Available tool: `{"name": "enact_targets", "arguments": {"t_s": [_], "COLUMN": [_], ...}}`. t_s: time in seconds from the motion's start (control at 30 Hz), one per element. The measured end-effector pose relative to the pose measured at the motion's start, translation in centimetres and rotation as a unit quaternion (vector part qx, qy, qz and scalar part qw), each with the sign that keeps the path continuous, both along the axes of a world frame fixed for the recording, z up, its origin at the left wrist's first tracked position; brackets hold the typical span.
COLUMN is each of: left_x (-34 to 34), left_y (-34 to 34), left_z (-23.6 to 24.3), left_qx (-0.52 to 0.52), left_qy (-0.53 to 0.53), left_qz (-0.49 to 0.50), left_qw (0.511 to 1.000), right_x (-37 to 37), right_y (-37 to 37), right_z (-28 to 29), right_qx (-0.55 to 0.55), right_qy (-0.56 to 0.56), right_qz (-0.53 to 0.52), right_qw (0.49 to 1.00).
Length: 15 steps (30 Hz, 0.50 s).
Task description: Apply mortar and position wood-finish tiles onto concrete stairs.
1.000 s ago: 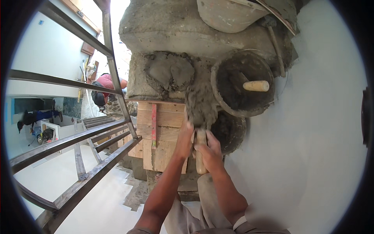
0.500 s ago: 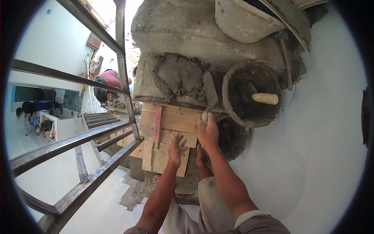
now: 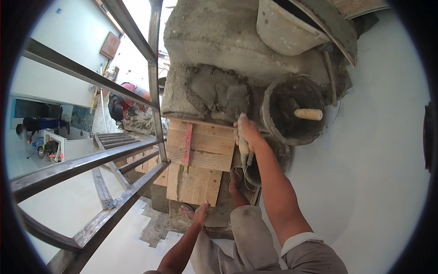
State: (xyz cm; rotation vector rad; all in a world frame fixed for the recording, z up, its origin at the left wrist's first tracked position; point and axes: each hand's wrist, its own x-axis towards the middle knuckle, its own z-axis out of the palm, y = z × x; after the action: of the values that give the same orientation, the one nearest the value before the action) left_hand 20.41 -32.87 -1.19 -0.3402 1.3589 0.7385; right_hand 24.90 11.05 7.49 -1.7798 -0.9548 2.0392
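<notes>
My right hand (image 3: pixel 247 130) grips a trowel, whose blade (image 3: pixel 237 98) rests on a heap of grey mortar (image 3: pixel 207 89) on the concrete step. Close below that hand lie a pale handle (image 3: pixel 243 148) and a lower dark bucket (image 3: pixel 276 160). An upper bucket (image 3: pixel 273 100), crusted grey, holds a tool with a wooden handle (image 3: pixel 308 113). My left hand (image 3: pixel 201 212) hangs empty, fingers apart, over the lower edge of stacked wooden boards (image 3: pixel 205 137), near my sandalled foot. A red bar (image 3: pixel 187 148) lies on the boards.
A steel railing (image 3: pixel 98 73) runs along the left above a lower floor. Beyond it, one person (image 3: pixel 127 102) bends over rubble and another (image 3: pixel 43 124) works farther away. A large pale tub (image 3: pixel 287 32) sits at the top. A white wall (image 3: pixel 365 160) bounds the right.
My hands were together low by the lower bucket. My right hand has risen with the trowel to the mortar heap; my left has let go and dropped down toward my foot.
</notes>
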Motion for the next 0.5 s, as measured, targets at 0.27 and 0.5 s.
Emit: {"name": "enact_targets", "arguments": {"t_s": [0.27, 0.5], "left_x": [-0.2, -0.6], "left_y": [6.7, 17.8], "left_z": [1.1, 10.1], "left_qx": [0.082, 0.271], "left_qy": [0.047, 0.300], "left_qz": [0.023, 0.036], "left_qw": [0.995, 0.914], "right_x": [1.5, 11.5], "right_y": [-4.6, -13.2], "right_z": [1.4, 6.2], "right_qx": [-0.063, -0.034], "right_qy": [0.014, 0.071], "right_qz": [0.017, 0.050], "right_qw": [0.998, 0.996]}}
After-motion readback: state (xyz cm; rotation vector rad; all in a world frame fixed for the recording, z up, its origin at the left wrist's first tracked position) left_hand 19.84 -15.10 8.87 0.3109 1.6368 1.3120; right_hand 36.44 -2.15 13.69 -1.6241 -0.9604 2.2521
